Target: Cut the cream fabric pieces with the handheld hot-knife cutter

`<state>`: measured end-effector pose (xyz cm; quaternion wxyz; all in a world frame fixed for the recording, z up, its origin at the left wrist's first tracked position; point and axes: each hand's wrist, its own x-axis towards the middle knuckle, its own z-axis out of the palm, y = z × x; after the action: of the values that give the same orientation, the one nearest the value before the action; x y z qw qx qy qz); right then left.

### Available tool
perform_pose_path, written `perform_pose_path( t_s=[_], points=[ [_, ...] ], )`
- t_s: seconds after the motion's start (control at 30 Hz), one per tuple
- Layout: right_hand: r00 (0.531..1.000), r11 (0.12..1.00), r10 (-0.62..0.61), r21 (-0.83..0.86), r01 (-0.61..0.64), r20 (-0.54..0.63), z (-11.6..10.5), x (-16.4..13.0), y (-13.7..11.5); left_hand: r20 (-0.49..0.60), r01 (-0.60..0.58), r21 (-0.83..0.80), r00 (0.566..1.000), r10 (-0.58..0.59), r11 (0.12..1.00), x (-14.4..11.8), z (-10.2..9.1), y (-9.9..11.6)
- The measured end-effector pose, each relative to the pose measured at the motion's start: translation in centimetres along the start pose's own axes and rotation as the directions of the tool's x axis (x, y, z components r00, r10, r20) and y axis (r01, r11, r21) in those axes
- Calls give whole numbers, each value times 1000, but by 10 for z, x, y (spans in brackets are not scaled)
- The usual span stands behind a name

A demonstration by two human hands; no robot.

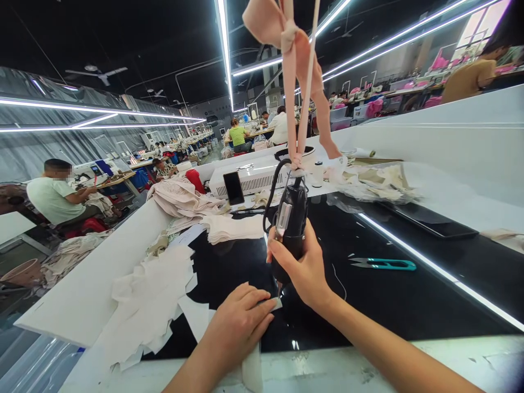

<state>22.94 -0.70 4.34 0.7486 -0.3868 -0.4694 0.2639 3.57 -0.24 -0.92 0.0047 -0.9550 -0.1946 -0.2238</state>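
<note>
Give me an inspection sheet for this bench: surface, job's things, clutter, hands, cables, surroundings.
Surface: glossy black worktop with white raised edges, ceiling lights reflected in it.
Job's things: black handheld tool hung from pale fabric strips; small pale fabric piece under its tip.
Clutter: cut fabric pieces at left, teal thread snips, phone, white machine box, clear bag of scraps.
Hands: right hand grips the tool; left hand presses flat on the fabric piece.
Cables: black cord loops from the tool's top.
Surroundings: other people seated at rows of workstations, strip lights overhead.
</note>
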Motion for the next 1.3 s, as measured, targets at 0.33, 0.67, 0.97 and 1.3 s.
perform_pose_path(
  t_s=[0.33,0.67,0.97,1.3],
  points=[
    [999,997,32,65,-32,1,0,-3,-10,-24,-9,10,1000,10,1000,-2,3,-1],
    [999,999,28,18,-28,23,0,-10,-12,-11,2,-14,1000,-2,1000,-2,2,-1],
    [1000,1000,-2,28,1,25,-4,-12,-14,48,36,-20,998,-35,999,-20,-11,0],
    [999,999,-47,15,47,10,-8,-13,-14,-4,74,-61,997,-74,995,-30,-9,3]
  ],
)
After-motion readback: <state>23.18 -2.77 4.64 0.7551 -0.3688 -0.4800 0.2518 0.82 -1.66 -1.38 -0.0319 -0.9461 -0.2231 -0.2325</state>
